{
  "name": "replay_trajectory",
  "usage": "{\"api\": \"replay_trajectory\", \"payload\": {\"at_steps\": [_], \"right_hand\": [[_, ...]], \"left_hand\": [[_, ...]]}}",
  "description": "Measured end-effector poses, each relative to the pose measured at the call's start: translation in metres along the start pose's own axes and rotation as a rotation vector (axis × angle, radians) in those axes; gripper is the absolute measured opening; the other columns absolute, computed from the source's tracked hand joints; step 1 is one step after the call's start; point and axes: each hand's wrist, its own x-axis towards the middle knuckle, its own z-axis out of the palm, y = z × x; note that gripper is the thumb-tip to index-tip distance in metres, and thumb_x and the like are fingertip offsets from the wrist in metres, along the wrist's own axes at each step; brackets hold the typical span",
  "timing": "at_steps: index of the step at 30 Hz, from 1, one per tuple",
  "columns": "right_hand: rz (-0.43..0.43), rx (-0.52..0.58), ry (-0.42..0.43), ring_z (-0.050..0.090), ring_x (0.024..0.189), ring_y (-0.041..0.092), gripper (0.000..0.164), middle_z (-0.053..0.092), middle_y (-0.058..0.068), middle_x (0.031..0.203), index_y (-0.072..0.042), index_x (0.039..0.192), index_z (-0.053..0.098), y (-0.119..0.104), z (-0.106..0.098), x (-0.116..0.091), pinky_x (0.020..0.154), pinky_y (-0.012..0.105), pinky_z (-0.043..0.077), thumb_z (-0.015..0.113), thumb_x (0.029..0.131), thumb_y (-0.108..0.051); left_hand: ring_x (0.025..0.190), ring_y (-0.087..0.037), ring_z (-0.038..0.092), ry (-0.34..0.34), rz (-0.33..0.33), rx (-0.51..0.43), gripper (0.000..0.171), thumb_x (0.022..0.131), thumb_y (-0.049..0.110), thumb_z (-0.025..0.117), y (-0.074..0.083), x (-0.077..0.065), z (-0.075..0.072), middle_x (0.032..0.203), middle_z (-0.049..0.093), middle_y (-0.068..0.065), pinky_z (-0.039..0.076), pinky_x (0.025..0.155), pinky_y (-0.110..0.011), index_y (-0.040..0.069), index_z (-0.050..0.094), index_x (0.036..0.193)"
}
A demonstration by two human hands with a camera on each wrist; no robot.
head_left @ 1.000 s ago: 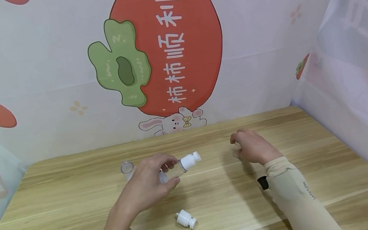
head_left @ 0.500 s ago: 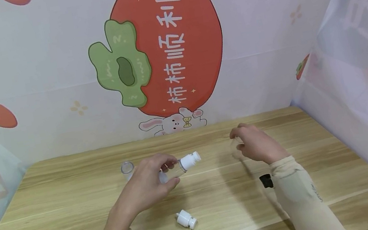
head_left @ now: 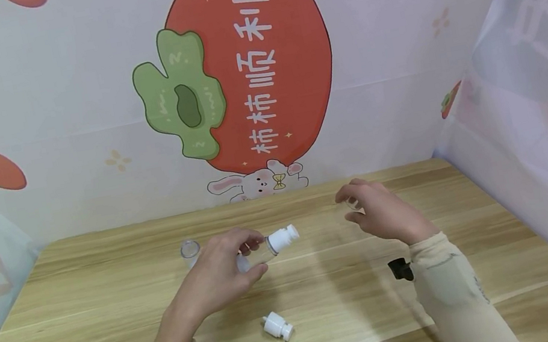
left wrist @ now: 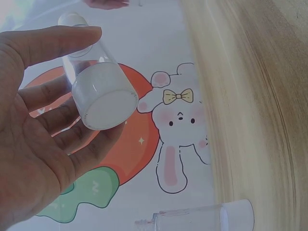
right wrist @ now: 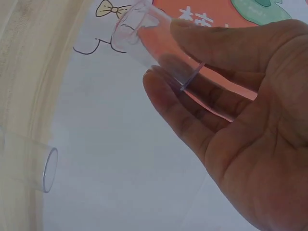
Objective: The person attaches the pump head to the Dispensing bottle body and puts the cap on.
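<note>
At the left a second clear bottle [head_left: 189,249], partly hidden, stands on the wooden counter [head_left: 111,309] behind the left hand [head_left: 215,274]. That arm reaches forward and inward, its grip clamped round a white-pumped bottle [head_left: 261,253], tilted above the counter with the pump pointing right. Below it, a loose white pump head [head_left: 278,326] lies on its side. At the right, the right hand [head_left: 383,214] leans inward, thumb and fingers pinching a clear cap [right wrist: 156,43] above the counter; another clear cylinder [right wrist: 29,163] is near.
</note>
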Motion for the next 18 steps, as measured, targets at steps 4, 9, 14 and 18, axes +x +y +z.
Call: {"api": "replay_trajectory", "payload": {"at_steps": [4,9,14,18], "right_hand": [[0.005,0.066,0.003,0.068,0.098,0.033,0.029,0.067,0.01,0.114,-0.001,0.117,0.067,-0.0038,-0.0032,-0.0004,0.086,0.046,0.055,0.073,0.089,0.004],[-0.022,0.153,0.023,0.068,0.098,0.028,0.029,0.067,0.009,0.115,-0.002,0.117,0.066,-0.0066,-0.0049,-0.0009,0.088,0.043,0.056,0.073,0.09,0.003],[-0.067,0.249,0.033,0.069,0.099,0.024,0.03,0.067,0.008,0.114,-0.002,0.117,0.065,-0.0082,-0.0063,-0.0012,0.089,0.038,0.056,0.073,0.089,0.006],[-0.087,0.302,0.037,0.069,0.1,0.023,0.031,0.066,0.006,0.113,-0.003,0.118,0.065,-0.011,-0.0081,-0.0019,0.089,0.036,0.056,0.073,0.089,0.006]], "left_hand": [[0.083,-0.012,0.059,0.0,-0.005,0.0,0.033,0.076,0.01,0.089,0.0005,0.0002,-0.0003,0.092,0.065,0.006,0.052,0.075,-0.031,0.009,0.073,0.105],[0.083,-0.012,0.059,-0.001,-0.011,0.002,0.033,0.076,0.01,0.089,0.0009,0.0006,-0.0002,0.092,0.065,0.006,0.053,0.075,-0.031,0.009,0.073,0.105],[0.083,-0.011,0.058,0.0,-0.012,0.0,0.033,0.076,0.01,0.089,0.0009,0.0003,-0.0001,0.093,0.065,0.006,0.053,0.075,-0.031,0.01,0.073,0.105],[0.083,-0.011,0.058,0.002,-0.009,0.001,0.033,0.076,0.01,0.089,0.0011,0.0,-0.0003,0.092,0.065,0.006,0.053,0.075,-0.031,0.009,0.073,0.105]]}}
